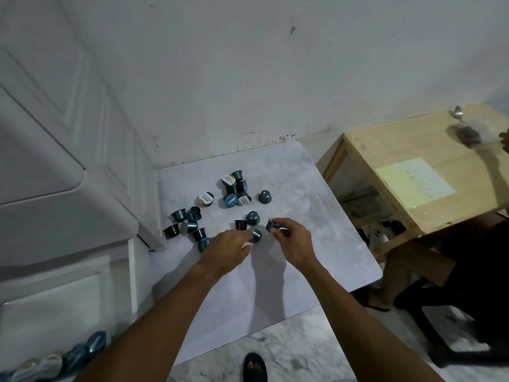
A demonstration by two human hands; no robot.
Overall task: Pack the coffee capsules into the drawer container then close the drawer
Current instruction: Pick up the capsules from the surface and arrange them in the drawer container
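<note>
Marble tabletop (289, 271); two hands (231, 244); scattered capsules (234, 188)

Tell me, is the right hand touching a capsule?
Touching. The head view shows the right hand with its fingertips pinching a dark capsule, lifted at the hand's tip, no gap between them.

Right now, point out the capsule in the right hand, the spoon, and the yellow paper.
capsule in the right hand (271, 225): head view, its dark side wall.
spoon (457, 111): head view, its bowl.
yellow paper (414, 181): head view, its middle.
</note>
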